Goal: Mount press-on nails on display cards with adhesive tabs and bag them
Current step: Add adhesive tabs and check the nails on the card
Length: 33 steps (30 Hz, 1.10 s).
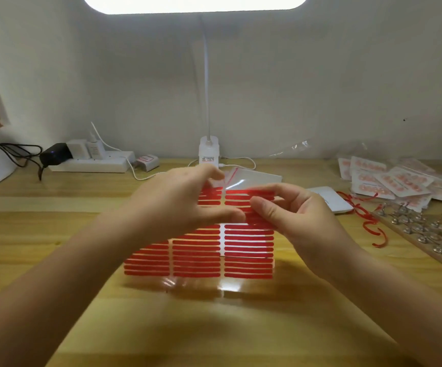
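A clear sheet of red adhesive strips (204, 256) is held up above the wooden table, its lower edge near the tabletop. My left hand (177, 200) grips the sheet's upper left part between thumb and fingers. My right hand (286, 207) pinches a red strip near the sheet's upper right with thumb and forefinger. Behind the hands lies a stack of clear zip bags (254, 177). A pile of bagged nail cards (397, 181) sits at the right. No loose nails show clearly.
A wooden board with metal nail stands (421, 231) lies at the right, with peeled red liner strips (368, 221) beside it and a white case (331, 200). A lamp base (209, 152) and power strip (90, 161) stand along the back wall.
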### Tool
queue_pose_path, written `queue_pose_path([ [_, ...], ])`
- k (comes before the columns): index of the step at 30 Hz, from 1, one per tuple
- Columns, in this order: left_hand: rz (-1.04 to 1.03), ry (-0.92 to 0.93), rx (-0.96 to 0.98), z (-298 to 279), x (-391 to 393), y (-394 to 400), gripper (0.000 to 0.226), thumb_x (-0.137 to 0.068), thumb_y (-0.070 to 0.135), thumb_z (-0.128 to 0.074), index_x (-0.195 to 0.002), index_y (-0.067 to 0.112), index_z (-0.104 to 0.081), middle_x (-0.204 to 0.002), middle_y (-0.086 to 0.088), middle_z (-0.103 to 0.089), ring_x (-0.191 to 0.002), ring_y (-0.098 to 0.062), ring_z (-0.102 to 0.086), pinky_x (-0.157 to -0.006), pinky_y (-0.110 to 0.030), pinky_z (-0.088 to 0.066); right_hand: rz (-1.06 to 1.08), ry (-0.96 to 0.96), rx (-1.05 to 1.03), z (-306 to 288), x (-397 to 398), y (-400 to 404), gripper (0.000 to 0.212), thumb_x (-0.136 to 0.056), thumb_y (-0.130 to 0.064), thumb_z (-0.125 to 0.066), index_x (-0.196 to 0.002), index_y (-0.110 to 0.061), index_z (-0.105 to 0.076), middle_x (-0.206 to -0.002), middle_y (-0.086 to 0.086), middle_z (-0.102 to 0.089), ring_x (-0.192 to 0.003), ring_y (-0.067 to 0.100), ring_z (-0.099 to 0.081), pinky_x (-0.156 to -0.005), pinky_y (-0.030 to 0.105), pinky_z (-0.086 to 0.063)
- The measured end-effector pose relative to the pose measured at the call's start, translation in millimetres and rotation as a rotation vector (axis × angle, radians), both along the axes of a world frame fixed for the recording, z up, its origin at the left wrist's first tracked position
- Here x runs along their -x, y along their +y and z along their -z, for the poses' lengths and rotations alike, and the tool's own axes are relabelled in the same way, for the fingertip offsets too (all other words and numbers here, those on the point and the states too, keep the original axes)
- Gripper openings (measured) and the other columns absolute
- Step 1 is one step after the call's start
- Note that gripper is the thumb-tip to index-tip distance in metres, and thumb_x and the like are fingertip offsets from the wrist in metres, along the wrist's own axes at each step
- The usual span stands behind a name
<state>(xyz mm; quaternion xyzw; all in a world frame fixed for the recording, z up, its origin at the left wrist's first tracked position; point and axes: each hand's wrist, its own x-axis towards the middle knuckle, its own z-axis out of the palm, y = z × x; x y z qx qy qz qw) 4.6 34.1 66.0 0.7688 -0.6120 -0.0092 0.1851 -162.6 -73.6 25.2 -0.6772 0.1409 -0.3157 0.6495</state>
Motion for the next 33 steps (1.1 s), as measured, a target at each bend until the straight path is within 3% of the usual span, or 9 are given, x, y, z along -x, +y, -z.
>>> queue_pose_path([
  [4,0.016,0.253,0.064,-6.3,-8.5,0.8,0.062,-0.043,0.080,-0.052,-0.092,0.043,-0.055,-0.085,0.021,-0.062,-0.075,0.002,-0.064,-0.057,-0.012,-0.052,-0.010,-0.022,-0.048,-2.0,0.5,0.2,0.021,-0.077,-0.024,-0.065,-0.096,-0.019,-0.072,-0.090,0.008,-0.075,-0.087,0.023,-0.073,-0.071,0.026,-0.058],
  [7,0.057,0.298,0.135,-9.6,-8.4,1.5,0.057,-0.045,0.075,-0.055,-0.085,0.035,-0.062,-0.074,0.012,-0.068,-0.070,0.004,-0.066,-0.055,-0.012,-0.053,0.093,0.010,0.000,-3.0,0.1,0.1,0.033,-0.075,-0.029,-0.069,-0.106,-0.018,-0.064,-0.093,0.004,-0.075,-0.088,0.017,-0.072,-0.074,0.029,-0.057],
  [9,0.052,0.228,0.166,-11.4,-6.5,4.4,0.059,-0.048,0.073,-0.056,-0.086,0.030,-0.070,-0.070,0.012,-0.067,-0.065,0.000,-0.066,-0.052,-0.013,-0.052,0.276,0.075,0.223,-4.7,1.9,0.4,0.046,-0.074,-0.035,-0.075,-0.115,-0.027,-0.056,-0.104,-0.004,-0.070,-0.093,0.007,-0.067,-0.079,0.025,-0.054],
  [11,0.024,0.047,0.195,-13.5,-2.7,7.4,0.062,-0.051,0.073,-0.053,-0.091,0.030,-0.075,-0.069,0.018,-0.063,-0.060,0.000,-0.062,-0.048,-0.011,-0.045,0.431,0.083,0.646,-7.9,5.5,1.2,0.049,-0.081,-0.034,-0.074,-0.123,-0.034,-0.049,-0.117,-0.010,-0.060,-0.103,0.003,-0.058,-0.087,0.020,-0.049],
  [13,0.029,-0.071,0.196,-16.1,3.8,9.6,0.071,-0.051,0.077,-0.044,-0.095,0.031,-0.075,-0.068,0.023,-0.059,-0.058,0.005,-0.058,-0.050,-0.011,-0.044,0.502,0.046,0.992,-9.3,7.0,2.7,0.040,-0.087,-0.030,-0.070,-0.125,-0.029,-0.056,-0.122,0.000,-0.057,-0.114,0.015,-0.052,-0.094,0.029,-0.045],
  [15,0.051,-0.117,0.169,-18.2,11.2,11.7,0.078,-0.051,0.079,-0.035,-0.099,0.031,-0.075,-0.069,0.022,-0.058,-0.058,0.006,-0.058,-0.054,-0.014,-0.050,0.541,0.058,1.144,-9.9,6.4,6.3,0.030,-0.087,-0.032,-0.065,-0.115,-0.023,-0.068,-0.123,0.007,-0.059,-0.117,0.022,-0.049,-0.094,0.034,-0.040],
  [18,0.041,-0.207,0.147,-20.1,19.4,14.3,0.086,-0.050,0.079,-0.023,-0.103,0.034,-0.073,-0.075,0.017,-0.066,-0.060,0.005,-0.057,-0.061,-0.025,-0.057,0.551,0.075,1.213,-8.5,4.7,11.1,0.023,-0.087,-0.030,-0.063,-0.104,-0.019,-0.075,-0.119,0.009,-0.063,-0.113,0.029,-0.052,-0.091,0.036,-0.039],
  [23,0.018,-0.265,0.087,-20.7,24.3,15.1,0.094,-0.046,0.078,-0.014,-0.107,0.037,-0.071,-0.075,0.018,-0.064,-0.062,0.002,-0.058,-0.064,-0.026,-0.058,0.523,0.091,1.251,-8.6,5.2,11.9,0.018,-0.081,-0.026,-0.069,-0.094,-0.015,-0.076,-0.114,0.010,-0.066,-0.111,0.032,-0.055,-0.088,0.045,-0.045],
  [33,0.010,-0.246,0.025,-23.3,25.8,15.6,0.077,-0.052,0.074,-0.029,-0.107,0.040,-0.072,-0.074,0.019,-0.065,-0.061,0.002,-0.056,-0.062,-0.025,-0.056,0.475,0.114,1.301,-9.3,6.1,10.5,0.018,-0.084,-0.025,-0.069,-0.100,-0.018,-0.076,-0.117,0.010,-0.065,-0.113,0.033,-0.054,-0.085,0.053,-0.045],
])
